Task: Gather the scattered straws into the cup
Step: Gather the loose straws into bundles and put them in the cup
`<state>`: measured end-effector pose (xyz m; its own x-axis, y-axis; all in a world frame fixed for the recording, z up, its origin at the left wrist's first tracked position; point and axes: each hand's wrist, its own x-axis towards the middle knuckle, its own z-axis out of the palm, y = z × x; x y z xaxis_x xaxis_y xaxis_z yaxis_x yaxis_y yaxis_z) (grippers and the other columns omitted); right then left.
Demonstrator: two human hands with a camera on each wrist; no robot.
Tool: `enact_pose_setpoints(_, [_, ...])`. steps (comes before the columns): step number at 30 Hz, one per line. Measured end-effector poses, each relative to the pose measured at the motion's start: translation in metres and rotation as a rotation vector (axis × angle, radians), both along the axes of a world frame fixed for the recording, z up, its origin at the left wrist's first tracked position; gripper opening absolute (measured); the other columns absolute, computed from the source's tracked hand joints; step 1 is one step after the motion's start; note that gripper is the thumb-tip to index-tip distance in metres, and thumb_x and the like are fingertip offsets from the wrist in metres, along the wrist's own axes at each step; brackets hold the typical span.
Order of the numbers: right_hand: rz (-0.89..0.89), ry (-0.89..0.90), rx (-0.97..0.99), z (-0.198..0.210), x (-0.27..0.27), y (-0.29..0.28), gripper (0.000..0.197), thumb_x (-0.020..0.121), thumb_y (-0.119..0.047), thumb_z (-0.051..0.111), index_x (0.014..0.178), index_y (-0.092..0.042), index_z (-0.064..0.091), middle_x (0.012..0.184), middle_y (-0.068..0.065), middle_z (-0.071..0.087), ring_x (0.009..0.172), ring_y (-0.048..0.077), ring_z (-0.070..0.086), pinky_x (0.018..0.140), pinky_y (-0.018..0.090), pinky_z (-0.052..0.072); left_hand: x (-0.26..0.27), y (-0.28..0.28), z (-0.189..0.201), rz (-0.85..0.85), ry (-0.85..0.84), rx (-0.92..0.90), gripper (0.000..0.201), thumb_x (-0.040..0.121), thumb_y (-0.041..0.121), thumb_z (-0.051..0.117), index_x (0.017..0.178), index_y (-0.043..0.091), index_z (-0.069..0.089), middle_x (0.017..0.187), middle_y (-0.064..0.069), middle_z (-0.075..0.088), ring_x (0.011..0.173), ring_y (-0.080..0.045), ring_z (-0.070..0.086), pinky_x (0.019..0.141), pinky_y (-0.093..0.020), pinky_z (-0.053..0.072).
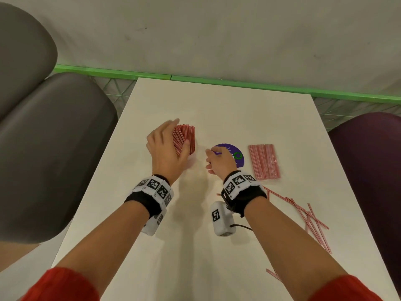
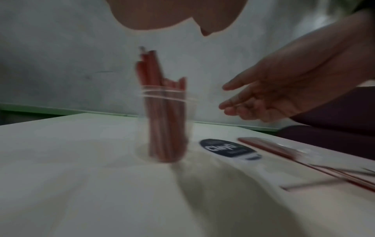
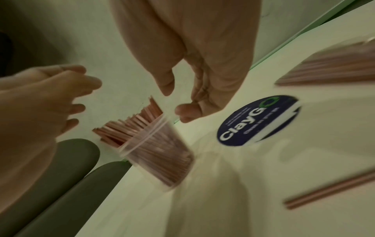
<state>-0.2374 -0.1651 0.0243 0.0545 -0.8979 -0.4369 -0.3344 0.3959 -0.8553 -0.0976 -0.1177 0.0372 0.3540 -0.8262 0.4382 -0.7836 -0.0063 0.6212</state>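
A clear plastic cup (image 2: 166, 125) stands on the white table (image 1: 217, 105), packed with red-and-white straws (image 1: 184, 135). My left hand (image 1: 171, 135) hovers beside and above the straw tops with fingers spread, holding nothing; whether the thumb touches them I cannot tell. To the cup's right, my right hand (image 1: 213, 159) is over the table, fingers loosely bent and empty. In the right wrist view the cup (image 3: 158, 157) sits below both hands. Several loose straws (image 1: 303, 211) lie scattered at the right near my right forearm, and a few more (image 1: 273, 274) lie by the near edge.
A wrapped packet of straws (image 1: 263, 161) lies flat, right of a round purple sticker (image 1: 236, 155). Grey chairs (image 1: 54, 148) stand to the table's left. A dark purple seat (image 1: 368, 170) is at its right. A green rail (image 1: 217, 80) runs behind the far edge.
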Motion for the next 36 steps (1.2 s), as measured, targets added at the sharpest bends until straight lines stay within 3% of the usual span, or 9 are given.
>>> enact_pose_setpoints(2, [-0.018,0.056,-0.021,-0.003,-0.025,0.005,0.036,0.091,-0.025,0.056,0.124,-0.011,0.051,0.105,0.008,0.059,0.079,0.021,0.063,0.07,0.032,0.056,-0.024,0.013,-0.001,-0.103,-0.012,-0.046,0.049,0.08,0.03,0.056,0.125,0.011,0.051,0.123,-0.008,0.054,0.114,-0.019,0.039,0.098,-0.032,0.031])
enact_pose_setpoints(4, [-0.021,0.145,-0.04,-0.008,-0.057,0.012,0.035,0.089,-0.023,0.059,0.121,-0.01,0.052,0.103,0.005,0.058,0.094,0.025,0.061,0.087,0.038,0.052,-0.054,0.028,-0.01,-0.222,0.06,-0.009,0.049,0.081,0.025,0.061,0.125,0.007,0.05,0.121,-0.009,0.052,0.111,-0.014,0.037,0.097,-0.03,0.035])
enact_pose_setpoints(7, [-0.042,0.272,-0.027,-0.012,-0.114,0.026,0.038,0.089,-0.018,0.059,0.125,-0.008,0.052,0.113,0.011,0.059,0.104,0.025,0.057,0.087,0.027,0.042,-0.099,0.048,-0.032,-0.331,0.134,0.176,0.059,0.081,0.017,0.065,0.134,0.008,0.041,0.128,-0.009,0.047,0.114,-0.018,0.044,0.1,-0.03,0.039])
enact_pose_setpoints(12, [-0.077,0.58,0.004,-0.027,-0.202,0.049,0.045,0.088,-0.024,0.06,0.128,-0.007,0.05,0.136,0.017,0.045,0.124,0.032,0.046,0.102,0.037,0.038,-0.148,0.055,-0.064,-0.345,-0.193,0.587,0.057,0.092,0.031,0.052,0.143,0.018,0.029,0.143,-0.003,0.036,0.127,-0.025,0.036,0.105,-0.036,0.033])
enact_pose_setpoints(17, [-0.042,0.883,0.169,-0.035,-0.252,0.072,0.052,0.084,-0.031,0.061,0.127,-0.006,0.046,0.134,0.014,0.039,0.125,0.032,0.038,0.101,0.045,0.035,-0.17,0.063,-0.075,-0.267,-0.33,0.665,0.039,0.096,0.027,0.042,0.134,0.016,0.041,0.132,-0.007,0.043,0.117,-0.027,0.041,0.095,-0.034,0.037])
enact_pose_setpoints(22, [0.04,0.805,0.049,-0.047,-0.257,0.083,0.039,0.087,-0.018,0.06,0.12,-0.003,0.049,0.128,0.016,0.044,0.118,0.032,0.045,0.097,0.039,0.04,-0.193,0.081,-0.08,-0.28,-0.111,0.64,0.027,0.097,0.012,0.041,0.123,0.009,0.048,0.122,-0.009,0.051,0.107,-0.025,0.05,0.089,-0.029,0.041])
enact_pose_setpoints(25, [0.129,0.711,-0.006,-0.047,-0.249,0.086,0.03,0.089,-0.014,0.058,0.117,-0.005,0.055,0.126,0.015,0.048,0.115,0.03,0.051,0.096,0.033,0.041,-0.212,0.088,-0.074,-0.301,0.035,0.664,0.029,0.097,0.016,0.042,0.124,0.007,0.05,0.124,-0.01,0.051,0.107,-0.024,0.055,0.091,-0.03,0.043])
enact_pose_setpoints(31, [0.119,0.596,-0.061,-0.046,-0.24,0.091,0.035,0.088,-0.021,0.06,0.12,-0.007,0.058,0.124,0.013,0.052,0.112,0.027,0.054,0.096,0.033,0.044,-0.214,0.089,-0.063,-0.101,0.246,0.732,0.041,0.091,0.024,0.054,0.128,0.007,0.048,0.123,-0.012,0.054,0.111,-0.023,0.054,0.094,-0.028,0.04])
enact_pose_setpoints(36, [0.149,0.544,-0.105,-0.048,-0.216,0.101,0.034,0.085,-0.03,0.065,0.111,-0.008,0.065,0.112,0.009,0.062,0.102,0.024,0.061,0.086,0.029,0.048,-0.231,0.087,-0.059,-0.117,0.31,0.758,0.042,0.089,0.025,0.059,0.127,0.008,0.052,0.12,-0.011,0.06,0.11,-0.022,0.057,0.089,-0.024,0.041])
